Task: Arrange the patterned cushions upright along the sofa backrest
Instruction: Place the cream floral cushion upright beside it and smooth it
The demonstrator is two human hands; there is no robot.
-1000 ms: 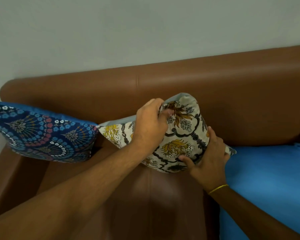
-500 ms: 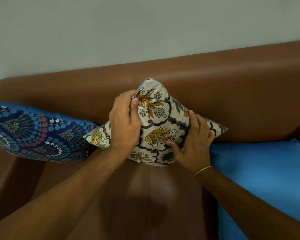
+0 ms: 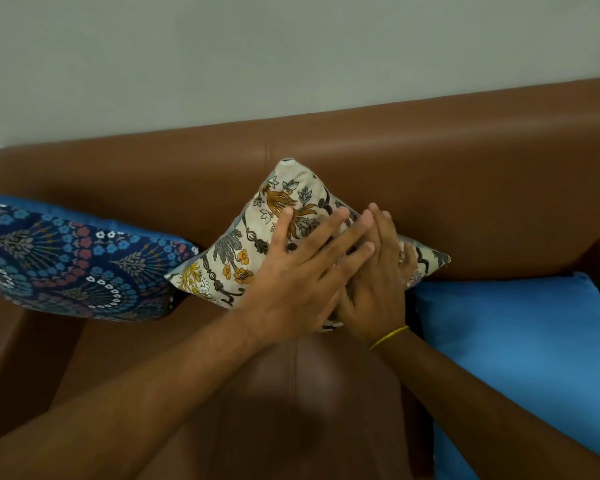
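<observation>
A cream floral cushion [image 3: 257, 247] stands on one corner against the brown leather sofa backrest [image 3: 430, 174], its top corner pointing up. My left hand [image 3: 302, 271] lies flat on its front with the fingers spread. My right hand [image 3: 378, 271], with a yellow wristband, presses flat on the cushion's right half, partly under the left fingers. Neither hand grips the fabric. A dark blue patterned cushion [image 3: 66, 261] leans against the backrest at the left, its corner touching the floral one.
A plain blue cushion [image 3: 520, 341] lies on the seat at the right. The sofa's left armrest [image 3: 11, 341] rises beside the dark blue cushion. Brown seat leather [image 3: 291, 393] shows between my forearms. A pale wall stands behind the sofa.
Both hands let go of the floral cushion's edges and now lie open and flat on its front. The cushion has settled more upright against the backrest.
</observation>
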